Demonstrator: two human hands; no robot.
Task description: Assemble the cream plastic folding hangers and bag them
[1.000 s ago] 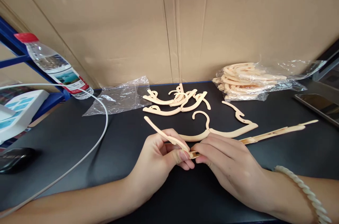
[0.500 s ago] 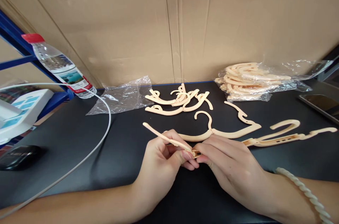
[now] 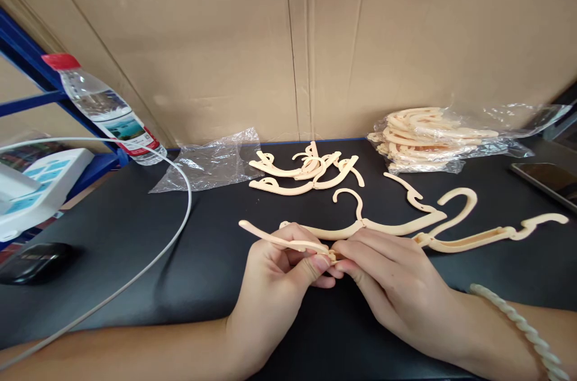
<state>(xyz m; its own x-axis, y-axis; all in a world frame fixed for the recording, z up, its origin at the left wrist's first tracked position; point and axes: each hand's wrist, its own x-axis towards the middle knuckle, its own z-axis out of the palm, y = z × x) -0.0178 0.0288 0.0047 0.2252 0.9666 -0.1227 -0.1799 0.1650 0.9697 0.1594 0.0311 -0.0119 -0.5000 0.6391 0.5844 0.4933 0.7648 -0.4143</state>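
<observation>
My left hand [image 3: 279, 273] pinches the inner end of a cream plastic hanger arm [image 3: 270, 238] that sticks out to the left. My right hand [image 3: 387, 282] grips the other cream hanger half [image 3: 478, 238], whose hook curls up at the right. The two pieces meet between my fingertips just above the black table [image 3: 135, 261]. A complete cream hanger [image 3: 369, 225] lies flat right behind my hands. Further back sits a loose pile of hanger parts [image 3: 306, 170], and a clear bag of hanger parts [image 3: 428, 137] rests at the back right.
An empty clear plastic bag [image 3: 207, 164] lies at the back left. A water bottle [image 3: 106, 110] leans on a blue shelf frame. A white cable [image 3: 171, 231] curves across the table. White device [image 3: 31, 182], a black object [image 3: 31, 258], and a phone [image 3: 547, 179] sit at the edges. Cardboard wall behind.
The right-hand hanger half has turned so its hook now shows, curling upward at the right. The left arm piece has dropped flatter. Both hands stay pinched together at the joint.
</observation>
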